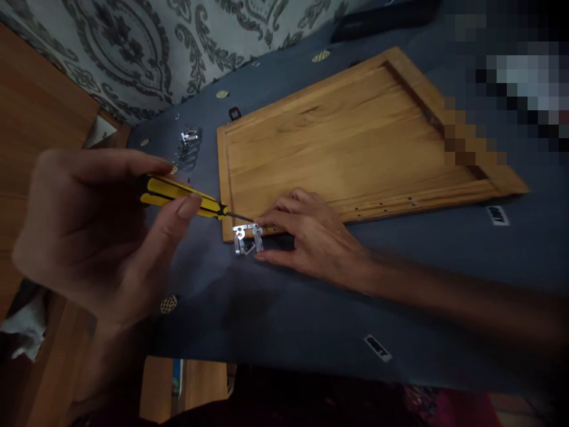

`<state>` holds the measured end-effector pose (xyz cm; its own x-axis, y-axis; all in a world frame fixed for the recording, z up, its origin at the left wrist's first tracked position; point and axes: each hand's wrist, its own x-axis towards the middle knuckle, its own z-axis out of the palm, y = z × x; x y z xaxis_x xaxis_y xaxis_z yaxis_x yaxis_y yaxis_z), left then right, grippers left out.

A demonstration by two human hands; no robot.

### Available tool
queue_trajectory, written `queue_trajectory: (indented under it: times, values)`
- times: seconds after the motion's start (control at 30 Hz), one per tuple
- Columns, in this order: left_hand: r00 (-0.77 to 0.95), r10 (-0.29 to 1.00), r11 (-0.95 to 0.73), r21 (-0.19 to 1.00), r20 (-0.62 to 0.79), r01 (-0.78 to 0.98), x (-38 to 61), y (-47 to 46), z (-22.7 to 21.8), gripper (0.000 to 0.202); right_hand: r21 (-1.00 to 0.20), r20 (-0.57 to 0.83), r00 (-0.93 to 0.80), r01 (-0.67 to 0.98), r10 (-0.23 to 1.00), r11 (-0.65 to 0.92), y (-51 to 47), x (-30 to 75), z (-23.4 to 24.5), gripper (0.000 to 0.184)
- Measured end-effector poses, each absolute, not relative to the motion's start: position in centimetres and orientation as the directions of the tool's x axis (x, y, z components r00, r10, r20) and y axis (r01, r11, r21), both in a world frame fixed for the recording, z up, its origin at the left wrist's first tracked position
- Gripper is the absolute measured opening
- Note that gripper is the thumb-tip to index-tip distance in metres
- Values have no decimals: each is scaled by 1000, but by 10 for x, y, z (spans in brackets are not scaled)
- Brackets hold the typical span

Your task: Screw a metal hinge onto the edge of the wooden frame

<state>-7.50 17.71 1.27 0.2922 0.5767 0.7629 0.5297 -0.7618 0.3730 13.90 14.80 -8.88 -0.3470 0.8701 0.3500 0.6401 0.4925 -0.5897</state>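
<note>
My left hand (98, 219) is closed around the yellow and black handle of a screwdriver (184, 194). The screwdriver's shaft points right, its tip at a metal cabinet hinge (246, 237) on the near left corner of a wooden panel door (329, 136). Whether the tip sits in a screw is too small to tell. My right hand (311, 234) pinches the right side of this hinge between thumb and fingers, its other fingers resting on the door's edge. The door lies flat, with several small dark holes along its near rail.
The door rests on a dark blue cloth (311, 320) printed with labels and dotted shapes. Beyond the left corner lie a second metal hinge (190, 136) and a dark small fitting (234, 112). A patterned curtain (133, 47) hangs behind; wooden furniture (40, 112) stands left. The upper right is pixelated.
</note>
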Motion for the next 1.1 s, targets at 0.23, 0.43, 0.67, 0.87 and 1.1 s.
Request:
queue_trajectory:
  times: [0.23, 0.43, 0.67, 0.87, 1.1]
  values:
    - [430, 456, -796, 141, 779, 588, -68, 185, 12, 23, -596, 335, -351, 640, 875, 485, 148, 140, -88, 39]
    - [467, 492, -812, 193, 734, 551, -70, 185, 12, 29, -596, 332, -354, 640, 874, 485, 148, 140, -88, 41]
    - [453, 535, -798, 251, 712, 548, -68, 179, 13, 30, -593, 355, -348, 634, 868, 497, 148, 141, -91, 40]
    - [473, 514, -818, 242, 716, 522, -69, 179, 15, 27, -595, 338, -351, 639, 873, 487, 148, 140, -90, 41]
    - [445, 567, -785, 293, 693, 545, -67, 175, 13, 29, -596, 343, -351, 636, 871, 491, 149, 140, -90, 40]
